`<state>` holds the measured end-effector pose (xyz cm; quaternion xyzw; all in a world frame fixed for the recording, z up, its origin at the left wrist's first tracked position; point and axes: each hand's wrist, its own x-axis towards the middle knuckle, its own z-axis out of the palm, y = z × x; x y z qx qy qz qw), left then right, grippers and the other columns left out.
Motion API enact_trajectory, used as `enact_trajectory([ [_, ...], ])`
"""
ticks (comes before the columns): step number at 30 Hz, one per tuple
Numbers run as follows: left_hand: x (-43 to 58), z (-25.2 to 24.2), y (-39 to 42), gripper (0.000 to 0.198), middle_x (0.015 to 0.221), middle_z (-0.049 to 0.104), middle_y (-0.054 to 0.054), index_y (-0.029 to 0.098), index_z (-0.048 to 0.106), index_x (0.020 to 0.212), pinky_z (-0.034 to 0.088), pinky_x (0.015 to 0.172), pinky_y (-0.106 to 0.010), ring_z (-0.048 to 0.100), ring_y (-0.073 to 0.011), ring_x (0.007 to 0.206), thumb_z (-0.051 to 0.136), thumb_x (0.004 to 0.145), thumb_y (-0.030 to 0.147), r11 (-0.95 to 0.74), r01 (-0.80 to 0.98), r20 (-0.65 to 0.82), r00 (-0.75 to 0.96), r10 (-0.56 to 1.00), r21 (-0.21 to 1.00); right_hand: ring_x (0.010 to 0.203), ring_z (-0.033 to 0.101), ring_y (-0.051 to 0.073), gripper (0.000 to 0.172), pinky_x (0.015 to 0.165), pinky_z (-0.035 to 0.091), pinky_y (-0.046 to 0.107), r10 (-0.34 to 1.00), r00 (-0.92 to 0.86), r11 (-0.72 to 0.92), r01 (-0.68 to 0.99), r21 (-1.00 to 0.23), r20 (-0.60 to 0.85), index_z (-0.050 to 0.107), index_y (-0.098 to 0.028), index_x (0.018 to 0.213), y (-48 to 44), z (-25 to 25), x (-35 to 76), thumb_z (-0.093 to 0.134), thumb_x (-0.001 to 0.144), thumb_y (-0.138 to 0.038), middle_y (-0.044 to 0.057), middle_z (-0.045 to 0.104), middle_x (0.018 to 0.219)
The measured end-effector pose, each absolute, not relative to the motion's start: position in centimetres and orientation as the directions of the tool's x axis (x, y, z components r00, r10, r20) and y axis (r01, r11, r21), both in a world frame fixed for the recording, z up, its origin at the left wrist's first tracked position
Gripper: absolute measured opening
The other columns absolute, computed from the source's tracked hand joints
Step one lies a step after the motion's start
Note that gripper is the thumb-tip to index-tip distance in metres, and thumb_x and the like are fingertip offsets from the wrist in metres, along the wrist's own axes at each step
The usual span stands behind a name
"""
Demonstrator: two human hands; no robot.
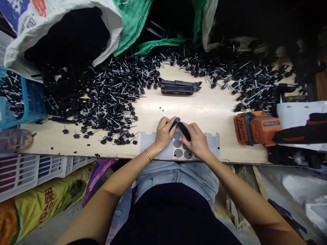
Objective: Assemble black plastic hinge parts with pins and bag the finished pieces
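My left hand (164, 134) is closed around a slim black plastic piece with a round grey end (177, 120). My right hand (196, 140) grips a black bar-shaped piece (184, 131), its tip close to that round end. Whether the two pieces are joined I cannot tell. Beneath both hands lies a grey sheet (150, 143) beside dark round discs (177, 152), partly covered by my fingers. Farther back on the wooden table (217, 105) rests a folded black plastic assembly (180, 87).
Black-headed metal screws (112, 95) are heaped at the left, with more screws (252, 81) at the back right. An orange power tool battery (258, 127) sits right. A blue basket (34, 98) and an open white sack (114, 23) stand left.
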<state>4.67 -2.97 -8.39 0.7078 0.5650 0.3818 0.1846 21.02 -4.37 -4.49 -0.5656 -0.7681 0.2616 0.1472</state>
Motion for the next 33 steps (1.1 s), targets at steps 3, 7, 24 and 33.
enact_trajectory([
  [3,4.6,-8.0,-3.3,0.027,0.077,0.046,0.000,0.020,0.062,0.117,0.046,0.067,-0.027,0.050,-0.0142,0.074,0.052,0.092,0.025,-0.280,0.630,0.317,0.056,0.947,0.724,0.085,0.059,0.023,0.043,0.073,0.050,0.034,0.975,-0.216,0.126,0.757,-0.641,-0.062,0.055,-0.020,0.123,-4.2,-4.4,21.3,0.049,0.081,-0.023,0.007,0.058,0.094],
  [7,4.5,-7.7,-4.8,0.026,0.077,0.046,0.000,0.019,0.062,0.116,0.046,0.067,-0.026,0.050,-0.0140,0.075,0.052,0.092,0.025,-0.281,0.607,0.294,0.082,0.952,0.744,0.079,0.058,0.022,0.040,0.073,0.050,0.035,0.977,-0.180,0.065,0.763,-0.643,-0.115,0.059,-0.020,0.117,-4.8,-4.2,21.4,0.050,0.079,-0.023,0.006,0.057,0.086],
  [24,3.8,-8.0,-1.8,0.023,0.084,0.050,-0.003,0.018,0.058,0.113,0.047,0.071,-0.028,0.052,-0.0162,0.080,0.045,0.094,0.022,-0.498,0.609,0.234,0.463,0.855,0.618,0.085,0.053,0.023,0.054,0.076,0.051,0.037,0.982,-0.188,0.136,0.795,-0.591,-0.027,0.047,-0.021,0.132,-6.4,-4.7,20.2,0.048,0.079,-0.021,0.008,0.049,0.092],
  [33,3.5,-8.1,-1.1,0.024,0.084,0.051,-0.002,0.023,0.057,0.116,0.048,0.070,-0.027,0.053,-0.0148,0.079,0.048,0.093,0.023,-0.491,0.548,0.225,0.481,0.847,0.677,0.086,0.055,0.022,0.060,0.072,0.053,0.034,0.976,-0.216,0.166,0.780,-0.603,-0.011,0.041,-0.020,0.138,-6.5,-5.2,20.5,0.049,0.078,-0.018,0.008,0.049,0.096],
])
